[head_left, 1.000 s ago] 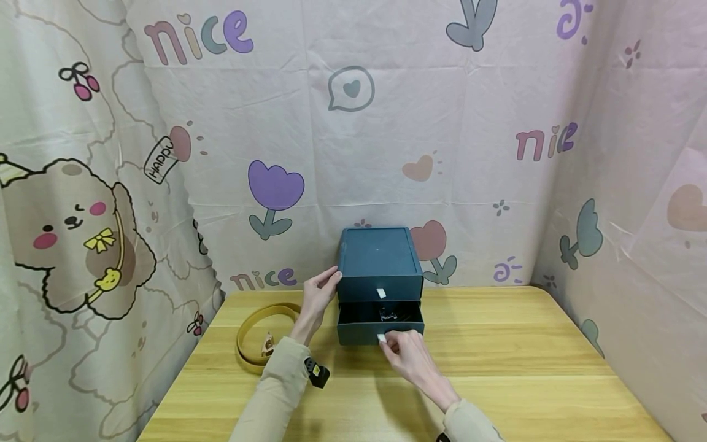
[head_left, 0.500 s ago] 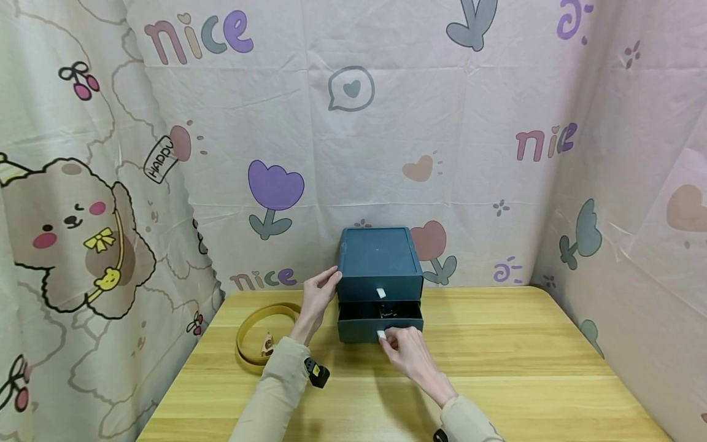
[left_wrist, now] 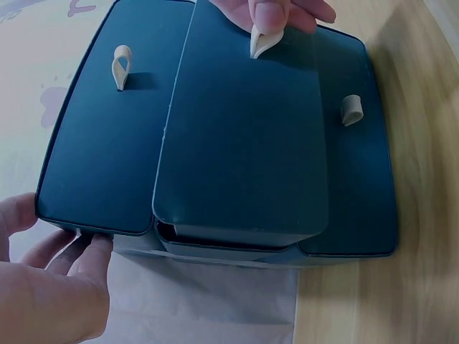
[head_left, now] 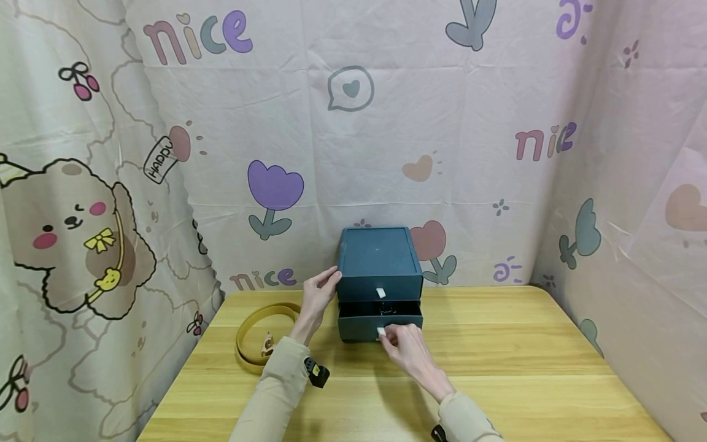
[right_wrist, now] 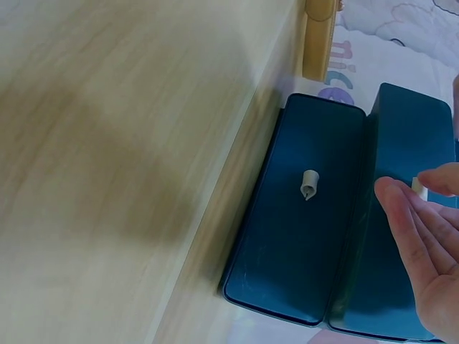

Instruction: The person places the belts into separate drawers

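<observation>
A dark blue drawer cabinet (head_left: 378,253) stands at the back of the table. Its middle drawer (left_wrist: 240,143) sticks out partway, with a small dark, shiny item (head_left: 389,310) inside, too small to identify. My right hand (head_left: 411,353) pinches that drawer's white pull tab (left_wrist: 267,41) between thumb and finger. At the cabinet's left side, near the upper front corner, my left hand (head_left: 315,301) rests with its fingertips against the wall. The top drawer (left_wrist: 107,143) and the bottom drawer (left_wrist: 355,172) sit flush, each with a pale loop tab; the bottom one is hidden in the head view.
A mustard-yellow belt (head_left: 243,331) lies coiled on the wooden table (head_left: 508,356), left of the cabinet and partly behind my left forearm. Right behind the cabinet hangs a printed cloth (head_left: 375,153), with more cloth on both sides.
The middle drawer has slid slightly back into the cabinet, and my right hand has moved forward with its tab. My left hand stays against the cabinet's side.
</observation>
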